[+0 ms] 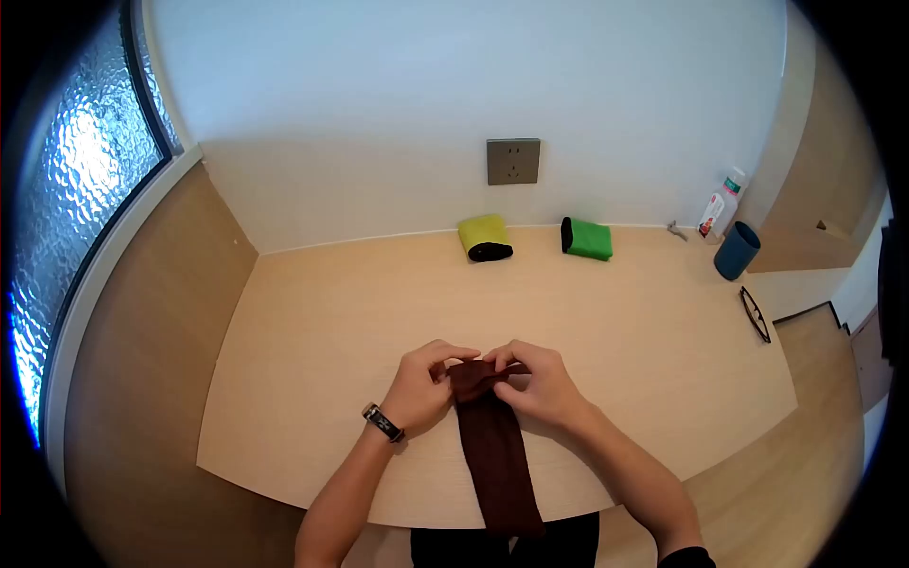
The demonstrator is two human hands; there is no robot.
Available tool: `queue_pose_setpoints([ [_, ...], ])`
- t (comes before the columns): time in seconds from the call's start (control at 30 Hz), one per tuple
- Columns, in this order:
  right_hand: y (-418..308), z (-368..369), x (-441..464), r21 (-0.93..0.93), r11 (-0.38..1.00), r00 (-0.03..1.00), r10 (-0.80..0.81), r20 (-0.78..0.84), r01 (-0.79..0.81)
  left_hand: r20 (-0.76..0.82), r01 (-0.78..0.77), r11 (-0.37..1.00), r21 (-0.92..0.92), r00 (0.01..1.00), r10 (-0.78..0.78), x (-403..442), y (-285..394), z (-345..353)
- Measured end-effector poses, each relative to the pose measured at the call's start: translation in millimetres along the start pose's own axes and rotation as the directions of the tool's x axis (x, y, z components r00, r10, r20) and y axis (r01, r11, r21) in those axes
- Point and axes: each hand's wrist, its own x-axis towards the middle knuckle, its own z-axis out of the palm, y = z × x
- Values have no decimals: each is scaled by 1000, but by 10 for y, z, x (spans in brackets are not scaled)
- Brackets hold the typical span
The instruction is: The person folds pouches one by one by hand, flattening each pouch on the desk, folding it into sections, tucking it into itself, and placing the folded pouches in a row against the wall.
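Note:
A dark brown strip of cloth lies lengthwise on the light wooden table, its near end reaching the front edge. The far end is bunched or folded over between both hands. My left hand, with a watch on its wrist, is closed at the cloth's upper left corner. On the upper right side, my right hand pinches the folded part between thumb and fingers.
By the wall are a yellow-green folded item and a green folded item. Farther right are a clear bottle, a dark blue cup, glasses and a small grey object. A socket is on the wall.

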Motion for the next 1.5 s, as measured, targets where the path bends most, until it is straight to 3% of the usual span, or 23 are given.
queue_pose_setpoints([
  [0.07, 2, -4, -21, -45, 996, 997, -73, 14, 74, 15, -149, 904, -402, 985, 170, 33, -156, 11],
  [0.1, 52, 60, 9, -22, 997, 997, -79, 4, 80, 24, -141, 914, -381, 986, 162, 43, -219, -79],
  [0.17, 102, 11, 20, -145, 973, 983, -180, 27, 182, 88, -152, 908, -390, 976, 201, 85, -275, -96],
  [0.27, 101, 20, 36, -231, 940, 968, -240, 77, 251, 171, -178, 955, -238, 960, 222, 12, -91, -274],
  [0.3, 84, -6, 21, -233, 940, 968, -237, 78, 249, 170, -178, 954, -242, 960, 222, 5, -89, -279],
  [0.37, 19, -78, -30, -254, 946, 977, -181, 111, 204, 178, -40, 975, -218, 981, 80, 3, -90, -250],
  [0.47, -34, -123, -48, -273, 939, 974, -172, 149, 207, 158, -8, 970, -244, 986, 48, 0, -87, -190],
  [0.6, -58, -144, -39, -292, 929, 968, -183, 172, 228, 111, -55, 968, -247, 990, 84, -2, -97, -155],
  [0.9, -47, -195, -31, -325, 912, 954, -177, 243, 252, 168, 29, 966, -258, 986, 16, -5, -39, -154],
  [1.1, -82, -201, -45, -354, 909, 963, -144, 228, 220, 109, 14, 934, -358, 994, 27, -15, -16, -143],
  [1.2, -76, -184, -61, -372, 891, 953, -175, 245, 260, 182, 130, 961, -245, 980, -87, -26, -36, -140],
  [1.27, -96, -185, -59, -406, 878, 956, -163, 244, 254, 149, 2, 988, -154, 989, 22, -5, -78, -137],
  [1.4, -70, -185, -65, -420, 872, 955, -151, 256, 250, 111, -86, 993, -75, 989, 94, -29, -15, -115],
  [1.47, -67, -198, -60, -432, 860, 947, -162, 278, 273, 126, -147, 979, 139, 983, 130, -58, 40, -108],
  [1.5, -76, -209, -55, -433, 859, 947, -161, 277, 273, 127, -148, 979, 138, 983, 131, -58, 35, -88],
])
